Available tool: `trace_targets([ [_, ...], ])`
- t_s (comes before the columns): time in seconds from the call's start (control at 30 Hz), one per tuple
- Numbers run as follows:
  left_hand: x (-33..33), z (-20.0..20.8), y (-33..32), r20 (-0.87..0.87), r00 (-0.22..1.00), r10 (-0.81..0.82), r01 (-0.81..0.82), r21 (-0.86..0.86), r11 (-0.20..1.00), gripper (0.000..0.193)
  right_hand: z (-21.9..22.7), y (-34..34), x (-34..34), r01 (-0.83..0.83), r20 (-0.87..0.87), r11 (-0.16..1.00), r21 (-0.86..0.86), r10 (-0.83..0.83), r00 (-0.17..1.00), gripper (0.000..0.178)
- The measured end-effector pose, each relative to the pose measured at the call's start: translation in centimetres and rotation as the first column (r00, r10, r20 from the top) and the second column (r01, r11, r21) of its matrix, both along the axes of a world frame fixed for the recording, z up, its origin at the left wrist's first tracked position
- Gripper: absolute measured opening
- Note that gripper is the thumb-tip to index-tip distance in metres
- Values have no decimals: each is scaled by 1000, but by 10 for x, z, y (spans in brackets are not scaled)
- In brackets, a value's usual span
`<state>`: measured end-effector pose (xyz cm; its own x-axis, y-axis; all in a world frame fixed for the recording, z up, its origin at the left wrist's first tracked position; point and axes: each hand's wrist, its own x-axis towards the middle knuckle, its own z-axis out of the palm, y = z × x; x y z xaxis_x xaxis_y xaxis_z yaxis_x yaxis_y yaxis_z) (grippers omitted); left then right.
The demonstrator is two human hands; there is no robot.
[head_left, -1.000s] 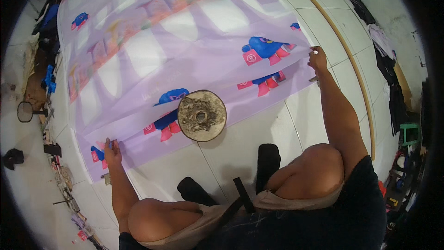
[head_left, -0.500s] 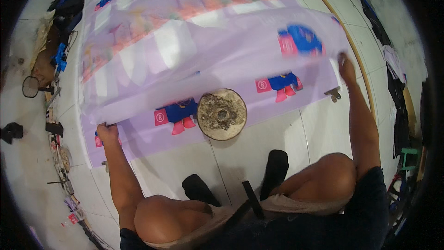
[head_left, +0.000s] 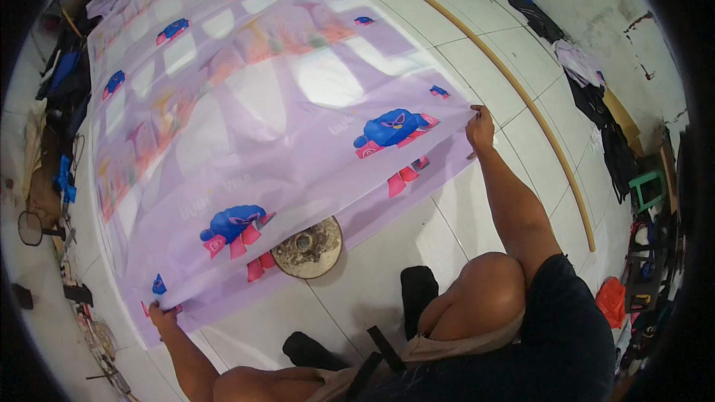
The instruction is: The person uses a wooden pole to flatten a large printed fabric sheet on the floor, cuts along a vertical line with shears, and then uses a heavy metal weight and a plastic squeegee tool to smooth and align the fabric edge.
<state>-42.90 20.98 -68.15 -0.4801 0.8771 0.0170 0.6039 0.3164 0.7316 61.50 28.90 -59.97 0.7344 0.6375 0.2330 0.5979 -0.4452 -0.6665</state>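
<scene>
Viewing remotely, I see left hand (head_left: 161, 316) and right hand (head_left: 481, 131), fingers pinching purple sheet (head_left: 302, 145), its edge overlapping round disc (head_left: 316, 253).

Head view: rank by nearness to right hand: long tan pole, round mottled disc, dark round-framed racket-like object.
1. Long tan pole, right of the right hand.
2. Mottled disc, lower left of that hand.
3. Racket-like object, far left edge.

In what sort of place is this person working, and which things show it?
Probably a workshop or a workroom at home, though I cannot be sure: a large printed lilac sheet covers much of the tiled floor, and mixed clutter lies along both sides.
</scene>
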Motion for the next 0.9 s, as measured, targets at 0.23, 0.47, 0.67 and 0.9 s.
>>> trace_targets([
  [0.23, 20, 48, 45, 606, 740, 291, -505, 215, 836, 40, -62, 4, 40, -296, 245, 955, -4, 288, 926, 34],
  [0.47, 57, 28, 41, 726, 533, 436, -796, 255, 548, 44, -71, -46, 132, -233, 288, 771, -593, 473, 833, 28],
  [0.67, 126, -15, -14, 396, 516, 759, -817, -38, 575, 92, -35, -55, 19, -503, 260, 626, -596, 743, 616, 57],
  [0.9, 70, 27, -19, -168, 765, 621, -638, -69, 767, 71, -28, -26, -66, -589, 121, 523, -617, 802, 585, 14],
])
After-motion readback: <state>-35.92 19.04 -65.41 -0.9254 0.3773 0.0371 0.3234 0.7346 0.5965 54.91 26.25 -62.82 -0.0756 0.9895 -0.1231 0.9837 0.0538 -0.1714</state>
